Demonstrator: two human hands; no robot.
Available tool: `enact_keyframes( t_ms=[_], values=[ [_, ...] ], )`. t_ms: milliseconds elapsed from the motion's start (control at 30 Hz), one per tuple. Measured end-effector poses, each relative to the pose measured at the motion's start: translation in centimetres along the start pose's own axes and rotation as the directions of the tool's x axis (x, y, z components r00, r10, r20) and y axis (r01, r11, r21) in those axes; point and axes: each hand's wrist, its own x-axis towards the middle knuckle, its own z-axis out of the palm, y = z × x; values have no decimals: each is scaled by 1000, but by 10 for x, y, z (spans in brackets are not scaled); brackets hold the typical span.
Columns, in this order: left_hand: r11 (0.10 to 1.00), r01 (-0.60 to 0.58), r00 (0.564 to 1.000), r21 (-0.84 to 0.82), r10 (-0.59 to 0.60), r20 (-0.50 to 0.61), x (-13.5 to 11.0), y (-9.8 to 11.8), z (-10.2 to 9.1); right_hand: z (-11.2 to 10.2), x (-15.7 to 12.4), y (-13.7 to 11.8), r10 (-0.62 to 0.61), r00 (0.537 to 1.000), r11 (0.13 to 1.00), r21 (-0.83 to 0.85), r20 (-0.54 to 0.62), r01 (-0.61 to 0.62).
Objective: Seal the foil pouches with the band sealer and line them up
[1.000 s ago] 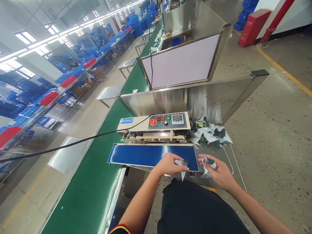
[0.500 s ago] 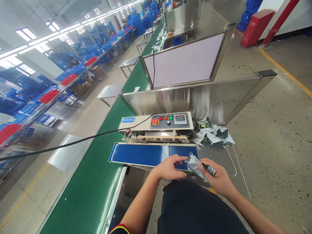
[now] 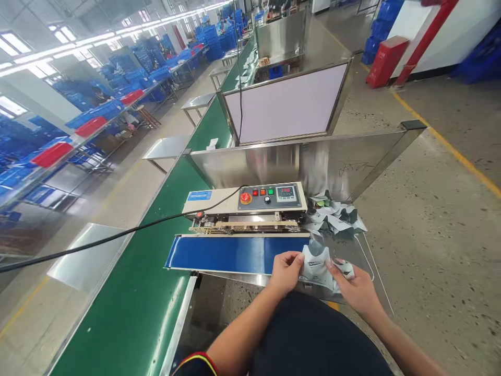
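My left hand [image 3: 285,272] and my right hand [image 3: 352,288] hold a pale grey-green printed plastic pouch [image 3: 315,266] between them, pinching its two sides above a steel sheet. The pouch is bulged open at the top, with dark print on its face. Just past my left hand runs the blue belt [image 3: 235,255] of a band sealing machine [image 3: 245,204], which has a red stop button and a digital temperature display. A loose heap of similar pouches [image 3: 334,215] lies to the right of the machine, beyond my right hand.
A black cable [image 3: 117,237] crosses from the machine over the green conveyor line [image 3: 129,313]. Steel panels [image 3: 344,162] stand behind the machine. Concrete floor lies to the right, and blue crates and distant workers line the hall at the far left.
My hands have come closer together and the pouch now stands spread open between them, instead of crumpled in my right hand. The view has shifted slightly.
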Motion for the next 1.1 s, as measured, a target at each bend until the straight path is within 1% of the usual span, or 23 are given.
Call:
enact_keyframes(
  t_ms=[67,133,167,233,267,333,400,433,533,667,800,1000,1100],
  values=[
    [998,-55,996,42,58,-69,2,2,0,-2,-3,1,-4,1000,998,-58,-20,3],
    [992,-99,984,73,108,-141,5,1,3,0,-4,1,14,996,995,-95,-84,-22],
    [992,-101,979,77,112,-169,8,0,6,2,-4,0,29,992,993,-107,-119,-42],
    [998,-49,982,44,56,-183,14,-6,12,7,1,1,62,983,988,-129,-171,-85],
    [1000,-4,986,16,7,-164,19,-9,14,9,5,3,84,980,984,-137,-180,-110],
    [998,69,993,-6,-69,-95,30,-14,18,10,15,8,150,973,975,-134,-175,-174],
    [996,76,996,48,-74,-49,42,-16,21,9,28,14,235,958,960,-117,-164,-255],
    [994,63,997,88,-59,-50,48,-16,22,8,34,18,268,949,952,-109,-165,-287],
    [986,56,994,159,-40,-100,62,-13,24,8,50,24,293,939,945,-94,-178,-313],
    [987,93,986,131,-74,-146,73,-12,23,16,64,20,299,937,942,-102,-179,-319],
    [991,95,982,94,-78,-172,78,-15,18,23,70,11,326,931,926,-140,-166,-350],
    [987,106,974,120,-79,-212,79,-22,16,23,76,6,388,911,890,-199,-139,-410],
    [988,123,968,96,-98,-230,78,-23,10,31,82,1,399,912,887,-210,-98,-411]
  ],
)
